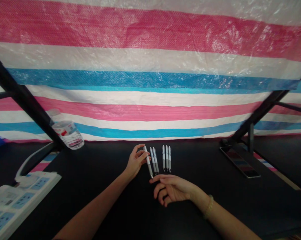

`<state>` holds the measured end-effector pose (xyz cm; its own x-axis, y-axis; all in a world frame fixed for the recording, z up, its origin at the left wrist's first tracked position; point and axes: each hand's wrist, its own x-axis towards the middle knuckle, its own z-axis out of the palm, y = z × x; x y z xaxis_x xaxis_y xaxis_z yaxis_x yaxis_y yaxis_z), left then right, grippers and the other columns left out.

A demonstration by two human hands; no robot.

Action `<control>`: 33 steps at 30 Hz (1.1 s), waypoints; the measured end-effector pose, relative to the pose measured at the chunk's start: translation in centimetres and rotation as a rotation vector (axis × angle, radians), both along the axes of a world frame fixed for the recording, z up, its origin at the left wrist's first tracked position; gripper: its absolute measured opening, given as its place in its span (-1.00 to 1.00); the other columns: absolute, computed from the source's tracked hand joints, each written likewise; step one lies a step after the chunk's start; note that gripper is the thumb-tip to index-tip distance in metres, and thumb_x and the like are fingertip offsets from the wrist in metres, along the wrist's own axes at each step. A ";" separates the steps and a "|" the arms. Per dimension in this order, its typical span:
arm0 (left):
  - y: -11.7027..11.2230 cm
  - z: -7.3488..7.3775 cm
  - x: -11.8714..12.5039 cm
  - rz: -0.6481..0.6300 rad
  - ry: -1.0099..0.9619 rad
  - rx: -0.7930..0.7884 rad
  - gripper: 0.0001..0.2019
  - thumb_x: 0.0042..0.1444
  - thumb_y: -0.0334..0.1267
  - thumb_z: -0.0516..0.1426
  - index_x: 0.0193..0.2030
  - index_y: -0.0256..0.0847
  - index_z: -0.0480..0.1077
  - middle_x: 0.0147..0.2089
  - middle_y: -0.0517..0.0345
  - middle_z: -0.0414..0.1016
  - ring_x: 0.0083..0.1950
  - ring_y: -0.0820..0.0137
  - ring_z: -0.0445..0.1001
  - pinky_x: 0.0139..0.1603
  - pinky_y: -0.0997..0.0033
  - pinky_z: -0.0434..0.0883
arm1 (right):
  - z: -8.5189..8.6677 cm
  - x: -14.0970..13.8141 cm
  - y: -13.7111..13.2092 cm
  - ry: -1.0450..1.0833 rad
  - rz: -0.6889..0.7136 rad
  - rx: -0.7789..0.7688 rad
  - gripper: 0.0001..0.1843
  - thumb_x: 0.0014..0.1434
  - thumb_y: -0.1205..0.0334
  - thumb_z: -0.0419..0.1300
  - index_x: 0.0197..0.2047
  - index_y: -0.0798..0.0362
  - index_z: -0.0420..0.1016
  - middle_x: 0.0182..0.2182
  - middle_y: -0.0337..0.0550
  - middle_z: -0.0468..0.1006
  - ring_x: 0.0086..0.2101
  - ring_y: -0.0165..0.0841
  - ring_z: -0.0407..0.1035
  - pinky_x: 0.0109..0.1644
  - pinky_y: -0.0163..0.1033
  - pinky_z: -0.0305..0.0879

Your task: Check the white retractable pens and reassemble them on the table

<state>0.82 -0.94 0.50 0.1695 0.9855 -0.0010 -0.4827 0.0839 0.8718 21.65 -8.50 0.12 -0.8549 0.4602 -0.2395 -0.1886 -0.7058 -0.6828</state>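
My left hand (136, 161) grips a white-and-grey retractable pen (148, 162) upright, tip down, with the fingers curled around its upper barrel. Just right of it, 2 similar pens (154, 160) stand close together, and 3 more (167, 158) stand in a tight row further right. They seem to be held up on their tips, though I cannot tell how. My right hand (170, 190) lies below them, palm turned in, fingers loosely apart and holding nothing. Its index fingertip is close to the held pen's tip. A beaded bracelet (209, 206) circles that wrist.
The black tabletop (110, 203) runs across the view. A clear plastic water bottle (67, 131) lies tilted at the far left, and a white power strip (15, 203) sits lower left. A dark phone (239, 162) lies at the right. Black metal struts (22, 100) cross a striped tarpaulin (150, 100) behind.
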 end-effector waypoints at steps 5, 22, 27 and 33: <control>0.1 -0.2 0.0 0.010 0.027 0.000 -0.45 -0.07 -0.21 0.41 0.04 -0.17 0.33 -0.32 0.19 0.59 -0.40 0.43 0.58 -0.30 0.40 0.53 | 0.1 -0.1 -0.2 0.001 -0.010 -0.005 -0.51 0.27 0.03 0.22 0.17 0.09 0.33 -0.20 0.00 0.62 -0.29 -0.28 0.56 -0.24 -0.20 0.41; 1.1 -1.0 -0.7 0.165 0.436 0.229 -0.46 0.04 -0.19 0.32 0.17 -0.18 0.35 -0.30 0.20 0.54 -0.45 0.41 0.51 -0.49 0.47 0.48 | 0.7 -0.7 -1.3 -0.104 -0.089 0.040 -0.61 0.25 0.09 0.27 0.01 0.22 0.48 -0.30 -0.01 0.61 -0.41 -0.32 0.56 -0.39 -0.27 0.45; 1.1 -1.1 -0.4 0.147 0.527 0.249 -0.47 -0.04 -0.27 0.35 0.13 -0.16 0.45 -0.19 0.09 0.61 -0.43 0.39 0.54 -0.44 0.44 0.49 | 0.7 -0.7 -1.4 -0.120 -0.106 0.042 -0.62 0.23 0.10 0.28 -0.01 0.22 0.48 -0.31 0.00 0.61 -0.42 -0.31 0.56 -0.40 -0.28 0.45; 0.6 -0.7 -0.1 0.128 0.644 0.325 -0.51 -0.03 -0.32 0.32 0.10 -0.11 0.51 -0.17 0.06 0.64 -0.36 0.34 0.54 -0.44 0.46 0.45 | 0.7 -0.8 -1.5 -0.127 -0.117 0.053 -0.60 0.22 0.07 0.29 -0.01 0.21 0.47 -0.31 -0.01 0.60 -0.42 -0.33 0.55 -0.39 -0.28 0.44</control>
